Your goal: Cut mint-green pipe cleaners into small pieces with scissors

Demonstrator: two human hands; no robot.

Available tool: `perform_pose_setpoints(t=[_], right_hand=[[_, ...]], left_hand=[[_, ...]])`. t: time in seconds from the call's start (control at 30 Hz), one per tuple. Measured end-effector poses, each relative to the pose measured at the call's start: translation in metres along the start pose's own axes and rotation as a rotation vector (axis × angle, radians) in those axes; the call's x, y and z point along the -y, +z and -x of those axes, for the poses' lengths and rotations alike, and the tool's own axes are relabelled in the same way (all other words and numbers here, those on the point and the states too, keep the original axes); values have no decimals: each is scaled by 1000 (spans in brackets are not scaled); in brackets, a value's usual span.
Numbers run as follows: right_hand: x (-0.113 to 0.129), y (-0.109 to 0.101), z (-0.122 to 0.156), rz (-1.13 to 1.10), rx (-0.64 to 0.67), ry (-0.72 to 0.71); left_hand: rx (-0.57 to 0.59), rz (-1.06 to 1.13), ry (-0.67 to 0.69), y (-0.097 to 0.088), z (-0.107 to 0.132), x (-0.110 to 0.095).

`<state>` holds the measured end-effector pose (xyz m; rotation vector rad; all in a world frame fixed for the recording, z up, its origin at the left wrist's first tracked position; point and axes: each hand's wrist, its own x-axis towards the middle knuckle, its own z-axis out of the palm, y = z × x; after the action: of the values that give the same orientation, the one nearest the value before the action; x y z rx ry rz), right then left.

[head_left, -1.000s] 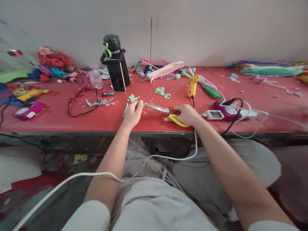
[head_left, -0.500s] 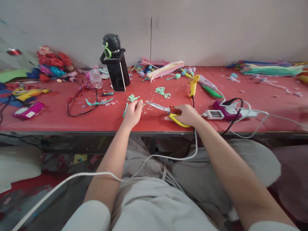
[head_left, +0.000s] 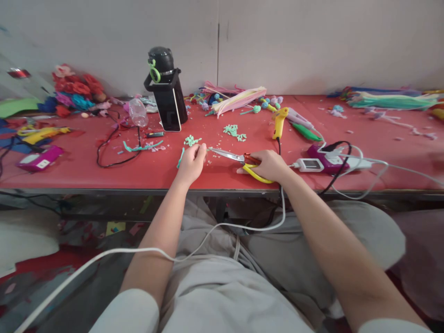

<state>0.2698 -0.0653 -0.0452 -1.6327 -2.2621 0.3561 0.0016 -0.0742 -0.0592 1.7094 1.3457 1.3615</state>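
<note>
My right hand (head_left: 268, 165) is wrapped round the red and yellow handles of a pair of scissors (head_left: 227, 154), whose blades point left. Just left of the blade tips, my left hand (head_left: 193, 162) is closed in a pinch on a thin green pipe cleaner (head_left: 181, 158). One end trails below the hand, and a tiny tip shows between thumb and finger; the middle is hidden in the grip. Short green cut pieces (head_left: 191, 140) lie in a pile behind my left hand. A second pile of pale green pieces (head_left: 234, 132) is farther back.
A yellow glue gun (head_left: 279, 122) stands behind my right hand. A black bottle (head_left: 163, 64) with a phone (head_left: 168, 110) leaning on it stands back left. A purple power strip (head_left: 326, 159) with cables is at right. Bundled pipe cleaners (head_left: 239, 100) lie by the wall.
The scissor blades have come slightly closer together, with the tips a little nearer my left fingers. Both hands stay almost in place.
</note>
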Motion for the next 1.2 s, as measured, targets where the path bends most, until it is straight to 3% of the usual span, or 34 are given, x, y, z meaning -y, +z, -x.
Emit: perform_pose_setpoints(t=[1.2], right_hand=[[0, 0, -2, 14, 23, 9]], left_hand=[[3, -8, -26, 0, 0, -5]])
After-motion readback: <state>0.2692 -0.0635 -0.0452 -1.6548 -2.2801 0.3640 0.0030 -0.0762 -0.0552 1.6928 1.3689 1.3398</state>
